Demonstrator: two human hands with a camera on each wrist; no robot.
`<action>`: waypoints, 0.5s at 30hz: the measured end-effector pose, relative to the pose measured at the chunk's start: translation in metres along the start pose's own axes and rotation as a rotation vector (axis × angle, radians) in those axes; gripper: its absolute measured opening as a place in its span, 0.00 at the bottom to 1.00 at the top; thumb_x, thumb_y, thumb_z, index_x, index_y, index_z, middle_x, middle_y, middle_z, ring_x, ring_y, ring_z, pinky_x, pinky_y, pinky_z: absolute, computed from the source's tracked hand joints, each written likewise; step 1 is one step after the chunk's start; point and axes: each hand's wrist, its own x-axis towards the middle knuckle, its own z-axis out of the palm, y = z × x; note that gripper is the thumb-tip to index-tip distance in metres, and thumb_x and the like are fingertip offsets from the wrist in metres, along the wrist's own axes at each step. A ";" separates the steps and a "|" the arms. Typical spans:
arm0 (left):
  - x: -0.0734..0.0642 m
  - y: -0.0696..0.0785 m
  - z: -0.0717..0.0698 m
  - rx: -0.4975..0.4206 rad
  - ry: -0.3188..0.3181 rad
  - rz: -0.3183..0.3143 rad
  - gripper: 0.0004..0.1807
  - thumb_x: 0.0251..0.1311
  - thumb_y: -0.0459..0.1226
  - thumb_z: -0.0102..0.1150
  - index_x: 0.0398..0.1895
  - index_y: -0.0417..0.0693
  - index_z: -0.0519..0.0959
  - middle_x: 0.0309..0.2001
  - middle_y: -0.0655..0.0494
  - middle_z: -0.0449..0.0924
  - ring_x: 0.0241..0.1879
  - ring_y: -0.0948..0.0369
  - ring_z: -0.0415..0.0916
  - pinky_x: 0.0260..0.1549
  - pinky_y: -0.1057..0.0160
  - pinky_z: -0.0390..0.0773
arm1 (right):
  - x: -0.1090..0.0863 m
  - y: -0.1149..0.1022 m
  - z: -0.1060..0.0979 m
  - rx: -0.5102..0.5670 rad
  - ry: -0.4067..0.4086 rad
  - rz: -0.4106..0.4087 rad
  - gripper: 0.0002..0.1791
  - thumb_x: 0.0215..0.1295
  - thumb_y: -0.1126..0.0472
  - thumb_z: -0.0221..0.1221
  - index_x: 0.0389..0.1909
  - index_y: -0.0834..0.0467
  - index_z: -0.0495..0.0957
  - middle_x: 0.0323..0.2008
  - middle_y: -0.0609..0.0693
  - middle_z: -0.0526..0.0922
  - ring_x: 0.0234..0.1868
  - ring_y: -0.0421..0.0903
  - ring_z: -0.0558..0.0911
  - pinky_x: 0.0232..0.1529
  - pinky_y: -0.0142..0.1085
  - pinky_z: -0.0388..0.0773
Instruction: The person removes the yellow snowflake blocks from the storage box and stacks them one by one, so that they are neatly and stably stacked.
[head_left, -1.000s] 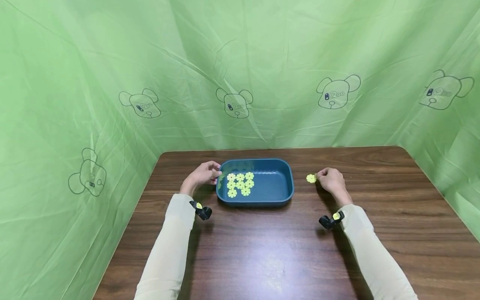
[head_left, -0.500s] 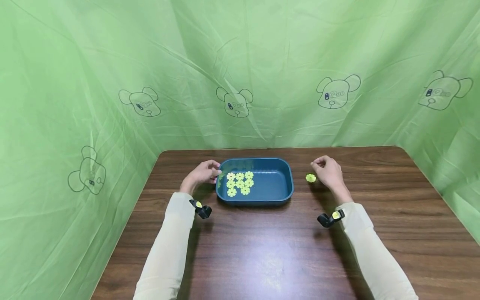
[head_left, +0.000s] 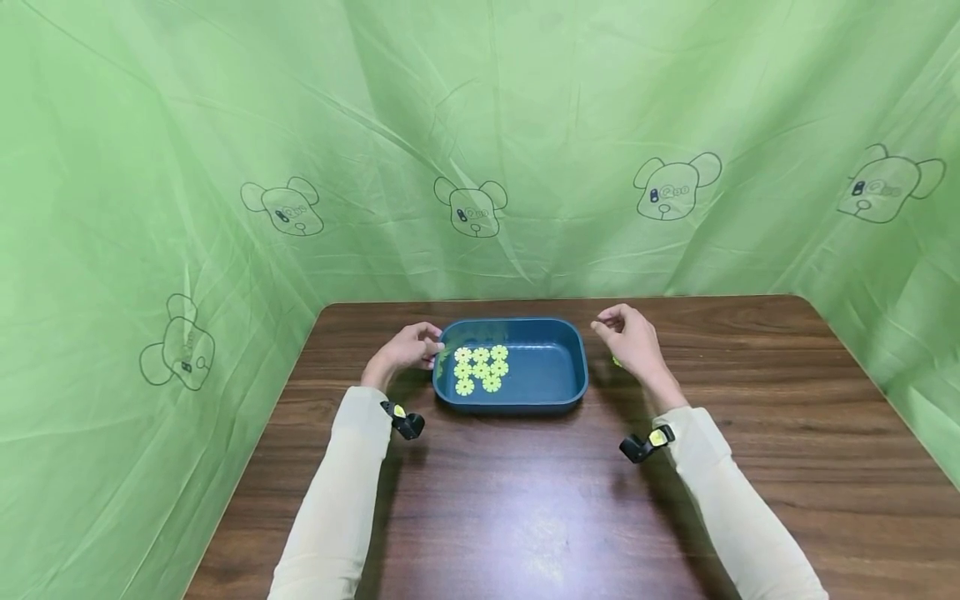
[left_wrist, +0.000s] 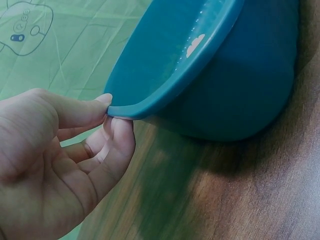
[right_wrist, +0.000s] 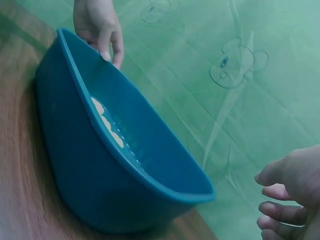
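A dark blue rectangular plastic basin (head_left: 517, 407) stands on the table. My left hand (head_left: 405, 347) pinches its left rim, thumb on top and fingers beneath, as the left wrist view shows at the basin rim (left_wrist: 131, 111). Several yellow-green flower-shaped pieces (head_left: 481, 370) lie flat in rows on the left half of the basin floor. My right hand (head_left: 634, 343) hovers just off the basin's right end, fingers loosely bent with nothing between them. One more flower-shaped piece (head_left: 617, 362) lies on the table, mostly hidden by that hand.
The brown wood-grain table (head_left: 540, 500) extends in front of the basin and off to the right. Green cloth (head_left: 555, 167) printed with bear-head outlines hangs behind and along both sides. A black camera mount sits on each wrist.
My right hand let go of the flower-shaped piece on the table, rose off it, and moved left toward the basin's right end. The left hand stayed on the rim.
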 end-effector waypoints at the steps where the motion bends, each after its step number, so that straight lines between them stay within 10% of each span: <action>1: 0.000 0.000 0.000 0.003 -0.001 -0.002 0.19 0.68 0.31 0.51 0.60 0.38 0.65 0.43 0.40 0.70 0.32 0.58 0.73 0.51 0.46 0.78 | 0.000 -0.002 0.002 0.004 -0.004 -0.006 0.14 0.64 0.57 0.60 0.44 0.62 0.77 0.39 0.58 0.82 0.39 0.51 0.78 0.42 0.37 0.71; 15: 0.001 -0.003 -0.002 0.020 -0.003 0.008 0.18 0.68 0.33 0.51 0.59 0.39 0.65 0.36 0.49 0.68 0.29 0.60 0.72 0.50 0.45 0.78 | -0.005 -0.031 0.024 0.070 -0.062 -0.070 0.14 0.62 0.59 0.62 0.44 0.63 0.77 0.40 0.59 0.80 0.41 0.54 0.79 0.44 0.40 0.74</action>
